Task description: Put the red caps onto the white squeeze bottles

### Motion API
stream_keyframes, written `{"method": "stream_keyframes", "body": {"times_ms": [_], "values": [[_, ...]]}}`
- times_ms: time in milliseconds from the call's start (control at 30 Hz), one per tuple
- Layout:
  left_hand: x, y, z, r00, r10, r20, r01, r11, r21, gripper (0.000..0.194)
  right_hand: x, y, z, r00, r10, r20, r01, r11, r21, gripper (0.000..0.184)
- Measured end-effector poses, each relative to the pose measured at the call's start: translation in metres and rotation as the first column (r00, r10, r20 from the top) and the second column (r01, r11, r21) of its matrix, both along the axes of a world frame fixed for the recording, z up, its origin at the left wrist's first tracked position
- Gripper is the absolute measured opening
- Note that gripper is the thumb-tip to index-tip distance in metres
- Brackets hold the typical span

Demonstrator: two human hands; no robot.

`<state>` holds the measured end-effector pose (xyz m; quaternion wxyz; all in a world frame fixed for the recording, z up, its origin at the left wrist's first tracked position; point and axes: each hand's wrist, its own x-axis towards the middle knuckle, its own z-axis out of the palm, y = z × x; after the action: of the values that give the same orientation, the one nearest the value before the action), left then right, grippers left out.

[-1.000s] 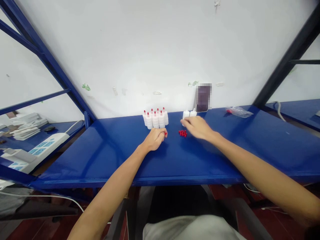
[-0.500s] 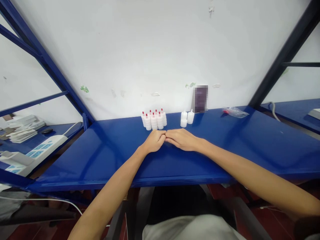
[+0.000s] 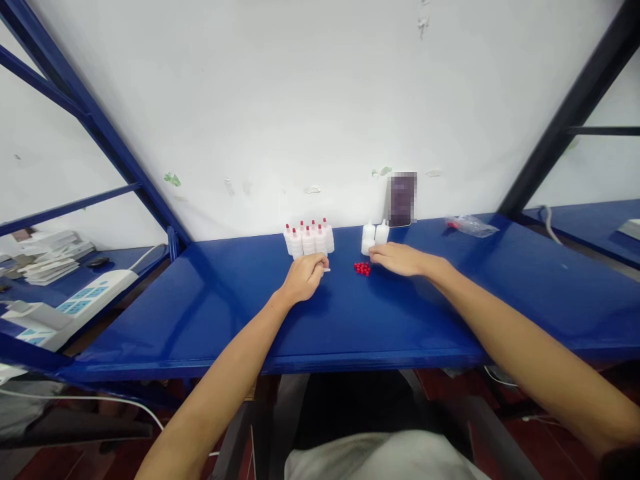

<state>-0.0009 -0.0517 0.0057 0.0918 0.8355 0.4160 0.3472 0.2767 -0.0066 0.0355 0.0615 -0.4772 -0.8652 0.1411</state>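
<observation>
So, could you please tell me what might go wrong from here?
The right hand is close beside the loose red caps, so a brush could scatter them. Its fingertips are at the front white bottle, which might be nudged into the two behind it. The left hand, with a white tip poking out, sits right before the red-capped bottles and could topple one.

- Worktop (image 3: 210, 327): blue, glossy surface with reflections, rear edge along the wall.
- Capped bottles (image 3: 309, 240): white, red-tipped, upright in a close group near the rear edge; lower parts partly hidden.
- Uncapped bottles (image 3: 382, 233): white, nozzles bare, standing to the right of that group.
- Red caps (image 3: 363, 269): loose cluster, just in front of the uncapped bottles.
- Clear plastic bag (image 3: 477, 226): red contents, lying towards the right rear.
</observation>
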Motion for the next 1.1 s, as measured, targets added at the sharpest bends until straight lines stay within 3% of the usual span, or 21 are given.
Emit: {"method": "stream_keyframes", "body": {"times_ms": [133,367,500,600,767,833,933,1000,1100], "values": [[0.003,0.0,0.0,0.998,0.031,-0.057,-0.033,0.999,-0.034,0.029,-0.001,-0.001,0.003,0.994,0.051,0.095,-0.041,0.993,-0.107,0.021],[0.001,0.002,-0.001,0.993,0.045,-0.108,-0.052,0.997,-0.056,0.03,-0.005,-0.012,0.016,0.995,0.095,0.038,-0.088,0.985,-0.15,0.013],[0.006,0.0,0.0,0.992,0.026,-0.123,-0.035,0.997,-0.071,0.031,-0.009,-0.017,0.016,0.991,0.092,-0.094,-0.09,0.996,0.018,0.014],[0.011,-0.004,0.001,0.996,-0.017,-0.088,0.01,0.997,-0.079,0.032,-0.03,-0.027,0.007,0.933,0.223,-0.281,-0.198,0.973,0.117,0.023],[0.015,-0.009,0.002,0.995,-0.103,0.015,0.104,0.992,-0.078,0.034,-0.064,-0.039,-0.01,0.824,0.399,-0.403,-0.333,0.915,0.227,0.023],[0.013,-0.007,0.002,0.996,-0.08,0.045,0.084,0.993,-0.081,0.036,-0.061,-0.037,-0.01,0.819,0.364,-0.444,-0.258,0.924,0.281,0.021],[0.009,-0.003,-0.001,0.999,-0.039,0.025,0.042,0.993,-0.108,0.04,-0.043,-0.022,-0.006,0.84,0.146,-0.523,0.055,0.935,0.349,0.02],[0.007,0.0,-0.002,0.999,-0.042,-0.009,0.04,0.991,-0.127,0.045,-0.029,-0.008,-0.004,0.821,-0.036,-0.57,0.286,0.89,0.356,0.018],[0.005,0.003,-0.003,0.999,-0.029,-0.031,0.024,0.99,-0.142,0.043,-0.016,0.012,-0.006,0.766,-0.206,-0.609,0.451,0.847,0.28,0.016]]}}
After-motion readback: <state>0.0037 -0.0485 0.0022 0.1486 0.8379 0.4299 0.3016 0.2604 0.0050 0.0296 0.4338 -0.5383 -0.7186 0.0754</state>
